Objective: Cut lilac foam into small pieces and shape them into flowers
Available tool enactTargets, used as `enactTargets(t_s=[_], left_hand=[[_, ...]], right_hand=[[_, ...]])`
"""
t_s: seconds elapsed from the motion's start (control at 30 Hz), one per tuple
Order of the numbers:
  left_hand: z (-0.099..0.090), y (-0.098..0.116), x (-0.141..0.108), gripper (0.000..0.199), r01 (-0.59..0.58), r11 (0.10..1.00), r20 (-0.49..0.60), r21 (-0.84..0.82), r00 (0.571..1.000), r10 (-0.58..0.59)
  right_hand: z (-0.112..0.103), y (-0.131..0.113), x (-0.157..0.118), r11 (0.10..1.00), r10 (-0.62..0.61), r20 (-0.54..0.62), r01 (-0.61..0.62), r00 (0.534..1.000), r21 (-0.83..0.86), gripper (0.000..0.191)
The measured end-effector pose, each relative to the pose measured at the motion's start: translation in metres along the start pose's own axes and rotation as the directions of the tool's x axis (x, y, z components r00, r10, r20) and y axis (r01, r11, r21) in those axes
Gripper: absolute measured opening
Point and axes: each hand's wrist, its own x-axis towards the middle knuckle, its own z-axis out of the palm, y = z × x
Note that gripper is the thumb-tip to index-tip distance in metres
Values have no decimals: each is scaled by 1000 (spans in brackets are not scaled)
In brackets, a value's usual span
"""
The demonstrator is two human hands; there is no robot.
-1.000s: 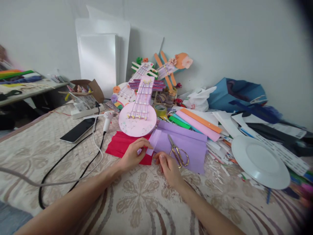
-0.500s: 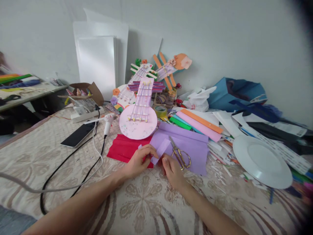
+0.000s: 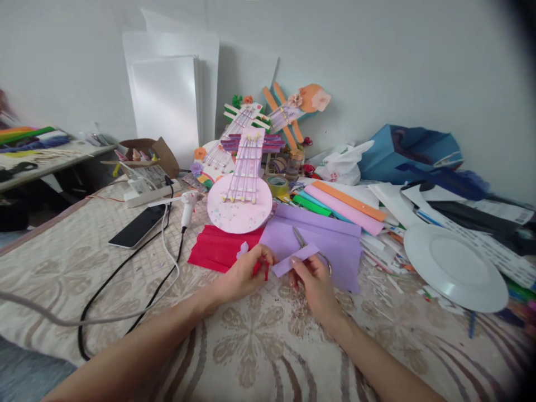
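Observation:
A narrow strip of purple crepe paper (image 3: 296, 260) is pinched between the thumb and fingers of my right hand (image 3: 317, 283), slanting toward the left. My left hand (image 3: 245, 273) is closed, its fingertips curled close to the strip's lower left end; what lies inside them is hidden. A small crumpled purple paper piece (image 3: 242, 250) shows just behind the left hand, over the red crepe paper (image 3: 209, 251); I cannot tell whether the hand holds it. Gold-handled scissors (image 3: 298, 237) lie on the purple crepe sheet (image 3: 343, 262), partly covered by the strip and right hand.
Behind the papers stands a pink guitar-shaped craft (image 3: 238, 215) with purple strings. Left are a white glue gun (image 3: 188, 212), cables and a phone (image 3: 137, 226). To the right lie paper rolls (image 3: 347, 209), scraps and a white plate (image 3: 454, 268). A blue bag (image 3: 381, 153) sits behind.
The strip has swung away from the left hand and now lies lower and flatter, held by the right hand. My right hand has moved right and up, over the scissors' handles.

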Motion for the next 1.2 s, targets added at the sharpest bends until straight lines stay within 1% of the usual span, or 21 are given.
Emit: enactTargets(t_s=[0.1, 0.2, 0.3, 0.4, 0.47, 0.6, 0.67, 0.73, 0.77, 0.83, 0.97, 1.07, 1.13, 1.2], left_hand=[[8, -1, -3, 26, 11, 996, -27, 93, 1000, -8], [13, 0, -3, 22, -34, 988, -16, 149, 999, 37], [13, 6, -1, 14, -120, 985, 13, 124, 993, 119], [14, 11, 3, 7, -143, 989, -40, 50, 989, 145], [15, 13, 5, 7, -121, 993, -69, 1, 990, 121], [18, 16, 9, 10, -18, 999, -122, -35, 992, 13], [18, 19, 14, 9, 14, 999, -126, -29, 992, -17], [18, 23, 20, 5, 22, 999, -107, -32, 994, -25], [18, 24, 23, 4, 33, 999, -117, -37, 992, -37], [21, 24, 28, 5, 60, 996, -90, -71, 994, -66], [30, 15, 27, 11, 154, 961, -80, -228, 981, -176], [35, 8, 22, 15, 164, 939, -116, -301, 971, -207], [35, 6, 20, 19, 154, 938, -149, -310, 967, -209], [33, 7, 17, 21, 154, 941, -159, -302, 965, -209]], right_hand=[[0, 1, -1, 1000, -4, -23, 4, 1000, 17, 16], [2, 1, -4, 1000, 10, -27, -10, 1000, 29, 16], [3, 0, -7, 1000, 14, -55, -14, 998, -10, 17], [2, -1, -9, 1000, 10, -69, -11, 998, -5, 18], [1, -2, -11, 999, 19, -53, -17, 998, 34, 16], [-4, -6, -9, 998, 23, -45, -20, 999, 61, 15], [-5, -8, -7, 997, 8, -45, -4, 999, 80, 15], [-7, -11, -6, 995, -12, -38, 15, 999, 101, 14], [-7, -12, -5, 994, -22, -33, 25, 999, 106, 14], [-8, -14, -4, 995, -40, -19, 42, 999, 86, 14], [-8, -14, -5, 999, -47, 10, 47, 999, -6, 16], [-7, -12, -5, 999, -25, 36, 26, 999, -28, 18], [-6, -10, -6, 1000, -8, 48, 9, 999, -29, 19], [-5, -7, -6, 1000, 11, 47, -10, 999, -19, 20]])
